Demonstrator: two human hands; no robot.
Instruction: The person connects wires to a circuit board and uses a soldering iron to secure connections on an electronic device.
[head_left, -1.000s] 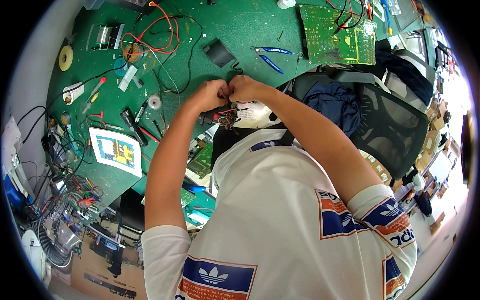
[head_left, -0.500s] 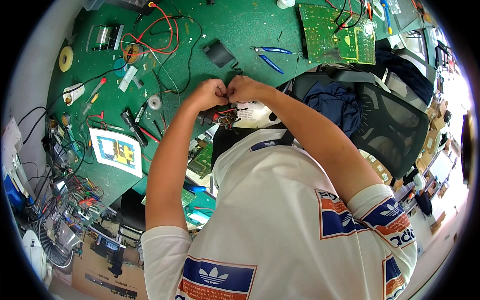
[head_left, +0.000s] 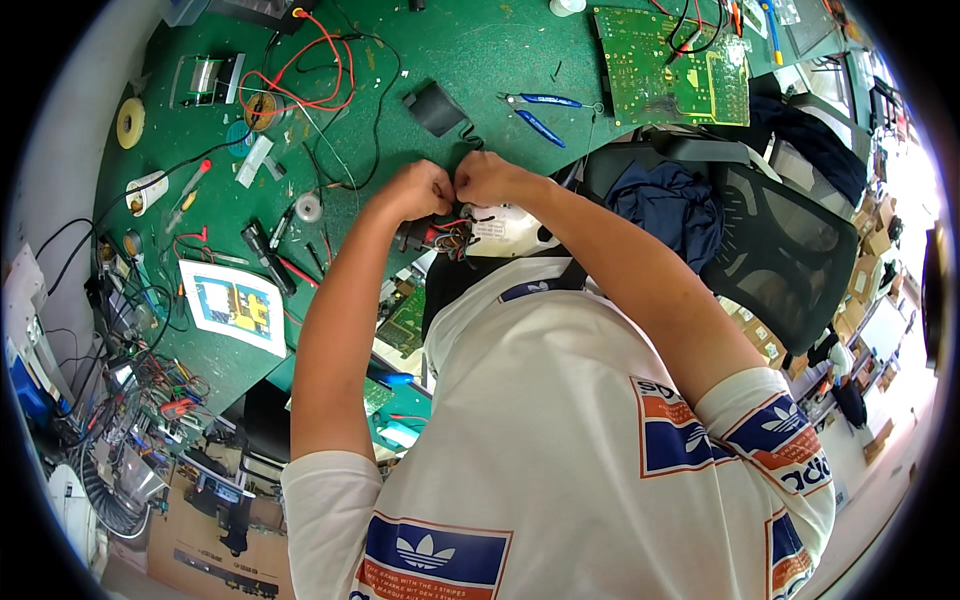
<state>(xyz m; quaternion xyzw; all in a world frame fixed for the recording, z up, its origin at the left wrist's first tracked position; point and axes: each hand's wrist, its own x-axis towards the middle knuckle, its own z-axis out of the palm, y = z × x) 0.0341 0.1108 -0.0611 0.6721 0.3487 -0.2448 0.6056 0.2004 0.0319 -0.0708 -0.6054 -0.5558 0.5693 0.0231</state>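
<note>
My left hand (head_left: 423,190) and my right hand (head_left: 486,181) meet over a white device (head_left: 495,235) with red and dark wires (head_left: 450,234), held close against my body at the bench's front edge. Both hands have curled fingers turned toward each other; what they pinch is too small and hidden to make out. Just beyond them lies a black plastic piece (head_left: 432,108) with a dark coiled lead. Blue-handled cutters (head_left: 540,125) rest to the right of it on the green bench (head_left: 480,60).
A circuit board (head_left: 670,70) lies back right, above a black chair (head_left: 770,260) with dark cloth. On the left are red test leads (head_left: 320,95), a solder spool (head_left: 207,75), a black flashlight (head_left: 268,258), a printed sheet (head_left: 232,308) and tangled cables (head_left: 120,370).
My two hands stay together over the device, with at most a slight shift of the fingers. Nothing else has visibly moved apart from a very small shift of the whole view.
</note>
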